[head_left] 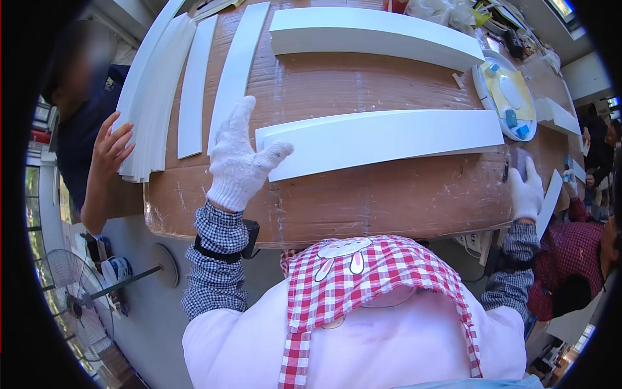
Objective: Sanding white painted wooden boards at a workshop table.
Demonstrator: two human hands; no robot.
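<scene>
My left hand (238, 159), in a white knit glove, has its fingers apart and holds nothing. It hovers at the left end of a small stack of long white boards (389, 137), thumb over or beside that end; contact cannot be told. Another white strip (240, 58) runs away from under its fingertips. Beyond the boards' right end, my gloved right hand (527, 193) is closed around a flat, dark greyish piece (518, 159), whose kind I cannot make out. Just past it lies a white oval tray (480, 84) with a yellow sheet and blue sponge pieces (511, 118).
A thick stack of white boards (376, 29) spans the table's far side. More strips (155, 97) lie at the left, where a co-worker's hand (111, 146) touches their edge. Other people work at the right. A standing fan (78, 305) is at lower left.
</scene>
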